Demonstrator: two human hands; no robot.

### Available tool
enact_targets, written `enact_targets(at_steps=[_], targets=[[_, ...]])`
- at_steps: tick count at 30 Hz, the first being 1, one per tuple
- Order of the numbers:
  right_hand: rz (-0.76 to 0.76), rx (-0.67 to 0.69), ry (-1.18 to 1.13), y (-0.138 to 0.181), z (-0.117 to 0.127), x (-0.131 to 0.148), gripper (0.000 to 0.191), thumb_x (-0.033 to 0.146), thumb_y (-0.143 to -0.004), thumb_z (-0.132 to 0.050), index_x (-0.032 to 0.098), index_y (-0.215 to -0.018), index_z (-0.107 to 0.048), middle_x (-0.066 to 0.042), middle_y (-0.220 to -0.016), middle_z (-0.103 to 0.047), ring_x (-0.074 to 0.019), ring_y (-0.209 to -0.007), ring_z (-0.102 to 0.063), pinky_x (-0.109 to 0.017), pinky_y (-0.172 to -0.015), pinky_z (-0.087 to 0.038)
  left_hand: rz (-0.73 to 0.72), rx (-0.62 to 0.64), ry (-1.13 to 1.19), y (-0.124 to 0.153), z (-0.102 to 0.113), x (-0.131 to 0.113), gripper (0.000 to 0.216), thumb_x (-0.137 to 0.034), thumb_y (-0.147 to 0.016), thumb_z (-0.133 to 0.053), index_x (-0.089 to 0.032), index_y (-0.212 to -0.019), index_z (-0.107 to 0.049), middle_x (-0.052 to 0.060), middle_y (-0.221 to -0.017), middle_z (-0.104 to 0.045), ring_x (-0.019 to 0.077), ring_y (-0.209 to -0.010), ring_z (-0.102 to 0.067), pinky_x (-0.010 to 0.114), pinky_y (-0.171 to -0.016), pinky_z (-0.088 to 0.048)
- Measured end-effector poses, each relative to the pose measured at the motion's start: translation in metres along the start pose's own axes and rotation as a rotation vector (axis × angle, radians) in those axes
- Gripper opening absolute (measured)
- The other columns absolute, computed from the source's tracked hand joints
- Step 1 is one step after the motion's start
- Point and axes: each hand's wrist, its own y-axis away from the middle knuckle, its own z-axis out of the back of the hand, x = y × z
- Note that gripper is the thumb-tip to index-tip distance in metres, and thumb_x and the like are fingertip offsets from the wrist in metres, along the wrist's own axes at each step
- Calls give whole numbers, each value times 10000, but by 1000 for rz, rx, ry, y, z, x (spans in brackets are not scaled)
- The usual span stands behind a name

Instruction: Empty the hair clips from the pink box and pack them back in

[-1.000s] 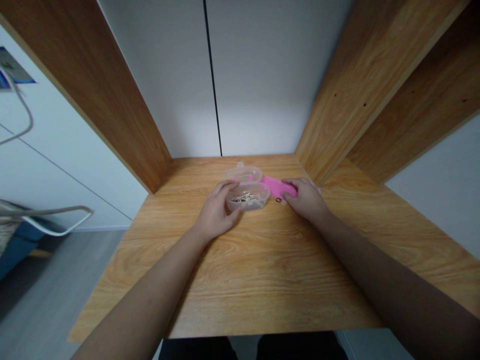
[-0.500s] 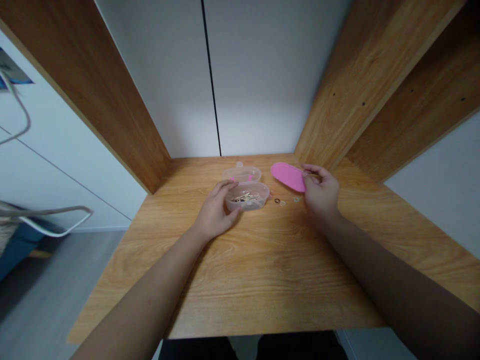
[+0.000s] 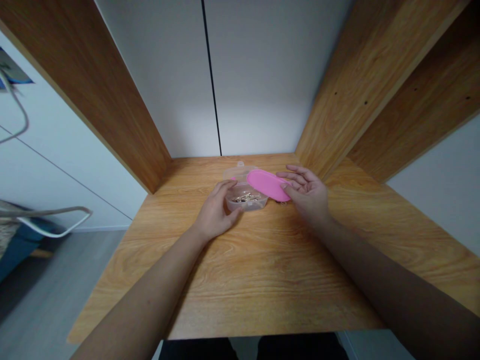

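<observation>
A clear plastic box (image 3: 252, 205) with small metallic pieces (image 3: 245, 197) inside stands on the wooden table, its hinged lid (image 3: 234, 173) tipped back behind it. My left hand (image 3: 217, 210) grips the box's left end, fingers at the rear rim and thumb at the front. Between thumb and fingers of my right hand (image 3: 309, 195) is a flat pink oval plate (image 3: 268, 184), tilted, over the right part of the box and lid. Just below the plate's lower edge, a small ring (image 3: 283, 203) partly shows on the table.
Wooden side panels (image 3: 348, 95) rise on both sides of the table (image 3: 240, 280), with a white panel (image 3: 258, 90) at the back. Off to the left are a pale cable (image 3: 48, 227) and a blue item (image 3: 22, 250) near the grey floor.
My right hand has brought the pink plate leftward, from beside the box to over its right part. The plate now covers most of the small rings. My left hand stays on the box.
</observation>
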Motion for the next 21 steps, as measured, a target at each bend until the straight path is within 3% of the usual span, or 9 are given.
enact_targets(at_steps=[4, 7, 12, 17, 21], targets=[[36, 95, 52, 8, -6, 1, 537, 320, -713, -850, 229, -1191, -623, -86, -1172, -713, -118, -689, -665, -254, -590, -573, -11, 15, 43, 0, 0, -2, 686, -252, -794, -743, -183, -1414, -458, 163, -1447, -542, 311, -1338, -534, 521, -1152, -431], [67, 115, 147, 9, -4, -4, 423, 335, -741, -836, 213, -1111, -671, -77, -1080, -749, -162, -794, -705, -297, -689, -603, -29, 48, 66, 0, 0, -4, 708, -252, -786, -753, -183, -1423, -452, 160, -1442, -546, 309, -1338, -532, 522, -1155, -428], [305, 168, 540, 8, 1, 0, 196, 316, -896, -686, 229, -1061, -748, -78, -1074, -772, -226, -943, -714, -411, -864, -583, -36, 59, 88, 1, -1, -3, 718, -260, -795, -755, -188, -1439, -445, 165, -1441, -544, 311, -1343, -529, 537, -1156, -424], [462, 376, 658, 8, 0, 7, 225, 300, -978, -582, 227, -1104, -755, -92, -1125, -768, -247, -1064, -682, -469, -959, -534, -25, 63, 77, 0, -1, -6, 635, -275, -827, -737, -184, -1411, -505, 164, -1419, -545, 304, -1336, -533, 522, -1154, -437], [554, 471, 677, 7, 2, 6, 317, 368, -924, -677, 234, -1208, -724, -119, -1274, -706, -283, -1197, -617, -518, -1028, -489, -8, 74, 65, 0, 0, -8, 639, -282, -818, -746, -184, -1408, -521, 164, -1425, -535, 310, -1343, -526, 526, -1159, -433]])
